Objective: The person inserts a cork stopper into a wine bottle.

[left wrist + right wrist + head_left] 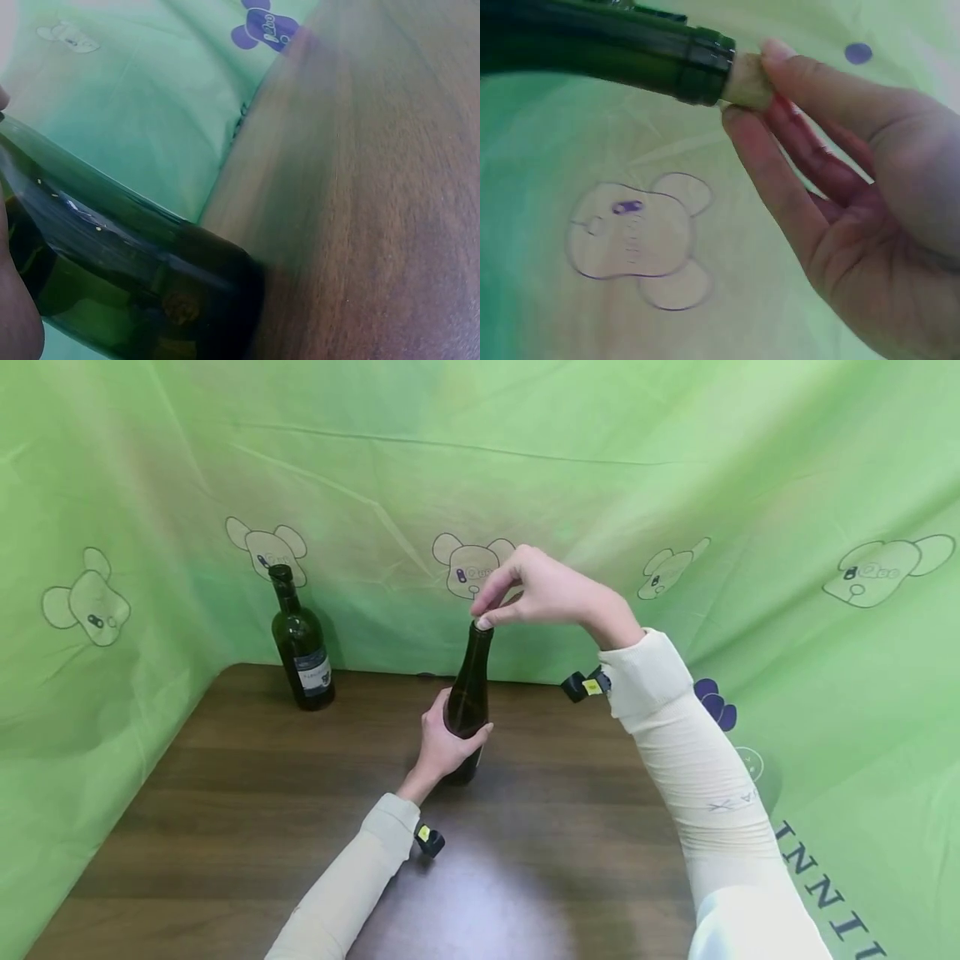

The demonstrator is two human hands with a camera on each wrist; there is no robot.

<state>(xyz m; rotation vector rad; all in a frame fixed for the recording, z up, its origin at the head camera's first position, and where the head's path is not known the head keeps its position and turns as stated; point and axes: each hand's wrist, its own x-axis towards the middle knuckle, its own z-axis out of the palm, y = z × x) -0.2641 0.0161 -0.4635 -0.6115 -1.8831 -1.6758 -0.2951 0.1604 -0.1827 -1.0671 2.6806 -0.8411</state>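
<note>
A dark green wine bottle (471, 677) stands on the wooden table, tipped slightly in the head view. My left hand (444, 745) grips its body low down, thumb across the near side. At the bottle's mouth my right hand (558, 592) pinches a pale cork (748, 81) between thumb and fingers. In the right wrist view part of the cork shows outside the rim, in line with the neck (649, 52). The left wrist view has the bottle's lower body (127, 255), its base against the table, with the left hand's edge (19, 315) at the frame side.
Another green wine bottle (300, 635) with a dark and white label stands at the table's back left. The brown wooden table (247, 827) ends at a green curtain (360, 510) printed with bear heads. Small black cameras hang at both wrists.
</note>
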